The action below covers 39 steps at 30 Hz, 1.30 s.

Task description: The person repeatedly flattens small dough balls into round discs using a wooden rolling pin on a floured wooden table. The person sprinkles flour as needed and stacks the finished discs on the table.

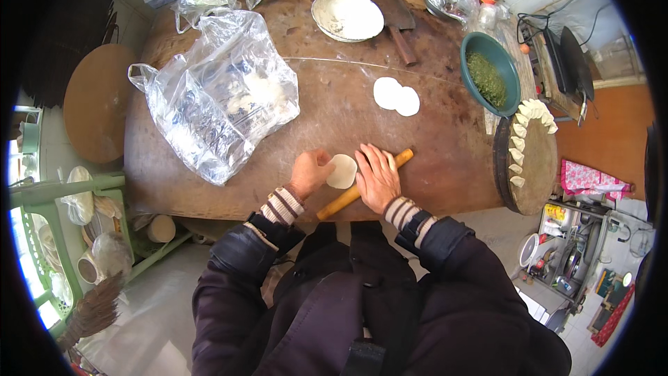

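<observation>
My left hand pinches the left edge of a round, thin dough wrapper near the table's front edge. The palm of my right hand lies over a wooden rolling pin, its fingers stretched forward. The pin slants from lower left to upper right, at the wrapper's lower right side. Farther back, two rolled wrappers overlap on the wooden tabletop.
A clear plastic bag with pale contents spreads at left. Behind are a bowl of flour and a cleaver. At right, a green basin holds chopped greens; several dumplings line a round wooden board.
</observation>
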Available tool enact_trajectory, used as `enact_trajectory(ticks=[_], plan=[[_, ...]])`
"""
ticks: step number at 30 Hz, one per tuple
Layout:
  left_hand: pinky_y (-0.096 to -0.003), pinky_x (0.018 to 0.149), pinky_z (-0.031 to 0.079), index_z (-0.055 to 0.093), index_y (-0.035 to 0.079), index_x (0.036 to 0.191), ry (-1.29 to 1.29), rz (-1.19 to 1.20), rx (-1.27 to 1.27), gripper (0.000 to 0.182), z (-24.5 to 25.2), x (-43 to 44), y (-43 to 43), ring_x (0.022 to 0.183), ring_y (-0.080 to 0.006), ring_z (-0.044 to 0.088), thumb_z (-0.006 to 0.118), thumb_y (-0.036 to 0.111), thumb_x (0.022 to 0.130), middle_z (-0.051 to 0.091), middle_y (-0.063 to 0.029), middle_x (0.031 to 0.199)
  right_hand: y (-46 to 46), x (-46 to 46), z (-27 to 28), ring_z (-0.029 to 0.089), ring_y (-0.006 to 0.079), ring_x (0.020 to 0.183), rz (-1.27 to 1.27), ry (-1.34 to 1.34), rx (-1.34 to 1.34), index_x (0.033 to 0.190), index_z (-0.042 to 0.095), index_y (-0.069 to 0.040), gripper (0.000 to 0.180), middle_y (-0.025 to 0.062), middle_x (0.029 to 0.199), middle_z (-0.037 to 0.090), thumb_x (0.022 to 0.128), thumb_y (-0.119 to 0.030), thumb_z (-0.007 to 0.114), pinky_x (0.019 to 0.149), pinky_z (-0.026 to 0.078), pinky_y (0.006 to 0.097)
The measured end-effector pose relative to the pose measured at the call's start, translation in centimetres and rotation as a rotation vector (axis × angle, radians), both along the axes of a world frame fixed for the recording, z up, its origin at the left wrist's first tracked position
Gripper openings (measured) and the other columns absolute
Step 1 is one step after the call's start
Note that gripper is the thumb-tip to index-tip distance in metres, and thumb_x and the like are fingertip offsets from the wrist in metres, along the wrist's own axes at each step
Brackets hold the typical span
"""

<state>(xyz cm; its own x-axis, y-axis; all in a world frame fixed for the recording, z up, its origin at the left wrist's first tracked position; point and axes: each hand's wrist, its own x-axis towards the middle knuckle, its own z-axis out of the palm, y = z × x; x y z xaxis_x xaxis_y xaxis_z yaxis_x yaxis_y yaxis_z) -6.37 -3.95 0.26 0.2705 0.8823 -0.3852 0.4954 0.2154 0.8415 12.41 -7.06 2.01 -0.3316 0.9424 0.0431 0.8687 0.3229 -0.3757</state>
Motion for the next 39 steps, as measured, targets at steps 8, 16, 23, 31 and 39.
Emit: enact_trajectory(ticks=[8,16,23,31,39], plan=[[-0.0348,0.060,0.052,0.069,0.001,0.083,0.152,0.046,0.147,0.017,0.2,0.7,0.0,0.064,-0.0199,0.068,0.069,0.017,0.079,0.066,-0.0147,0.067,0.9,-0.5,-0.9,0.041,0.0348,0.130,0.010,0.062,0.163,0.131,0.050,-0.003,0.047,0.0192,0.139,0.046,0.089,-0.023,0.058,0.108,0.030,0.0497],[-0.0424,0.068,0.054,0.063,-0.005,0.086,-0.065,0.157,-0.083,0.032,-0.1,-0.4,-1.0,0.072,-0.0350,0.068,0.069,0.024,0.072,0.067,-0.0247,0.080,-1.0,0.3,-0.5,0.040,0.0351,0.133,0.047,0.073,0.124,0.134,0.047,-0.001,0.049,0.0194,0.140,0.044,0.089,-0.018,0.057,0.110,0.028,0.0513],[-0.0328,0.054,0.052,0.062,-0.004,0.084,0.063,0.088,-0.033,0.020,0.4,-0.4,0.6,0.063,-0.0180,0.066,0.070,0.014,0.079,0.065,-0.0126,0.067,1.6,-1.1,-0.5,0.040,0.0350,0.133,0.037,0.066,0.096,0.134,0.048,-0.002,0.048,0.0188,0.140,0.045,0.090,-0.019,0.056,0.111,0.028,0.0507],[-0.0283,0.056,0.051,0.063,-0.005,0.088,0.050,-0.029,0.030,0.021,-0.4,-0.4,1.1,0.065,-0.0145,0.065,0.070,0.012,0.078,0.065,-0.0098,0.071,1.5,-1.2,-1.1,0.042,0.0362,0.130,0.006,0.085,0.173,0.129,0.051,-0.002,0.043,0.0203,0.137,0.047,0.089,-0.018,0.056,0.109,0.030,0.0500],[-0.0322,0.063,0.052,0.065,-0.003,0.084,-0.123,0.190,-0.172,0.019,0.1,-0.4,-0.4,0.068,-0.0189,0.065,0.070,0.014,0.076,0.066,-0.0133,0.073,-2.5,0.6,0.4,0.040,0.0346,0.132,0.050,0.109,0.188,0.131,0.050,0.000,0.048,0.0199,0.139,0.045,0.088,-0.021,0.058,0.110,0.028,0.0502]])
